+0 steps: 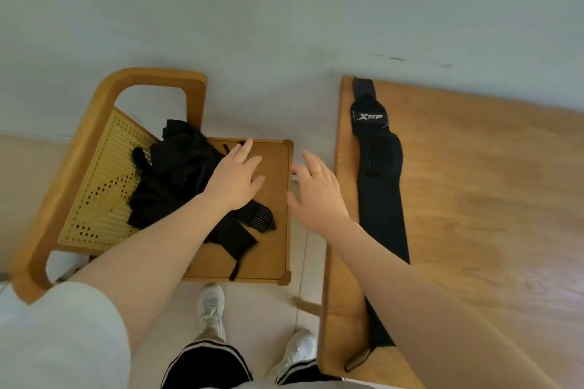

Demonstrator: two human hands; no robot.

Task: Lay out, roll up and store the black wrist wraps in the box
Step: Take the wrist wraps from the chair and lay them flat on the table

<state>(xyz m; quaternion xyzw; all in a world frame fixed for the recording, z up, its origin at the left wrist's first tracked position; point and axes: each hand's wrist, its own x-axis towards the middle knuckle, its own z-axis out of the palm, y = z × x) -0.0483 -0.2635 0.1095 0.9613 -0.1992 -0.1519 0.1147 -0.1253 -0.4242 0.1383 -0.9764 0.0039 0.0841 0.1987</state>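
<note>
while one wrap (380,196) already lies flat along the near edge of the wooden table (489,199) at three o'clock, the rest of the black wraps (180,174) sit in a tangled heap on the chair seat (271,249) at nine o'clock. no box shows anywhere in view.

your left hand (235,181) hovers over the heap, fingers spread wide and holding nothing; your right hand (317,193) hangs open and empty over the gap between chair and table.

grab one strap from that pile and you likely drag the others off the seat edge, since the loops look snagged together. the flat wrap's tail at five o'clock could slide off the table if your forearm brushes it.

its white label reads "xtep".
</note>
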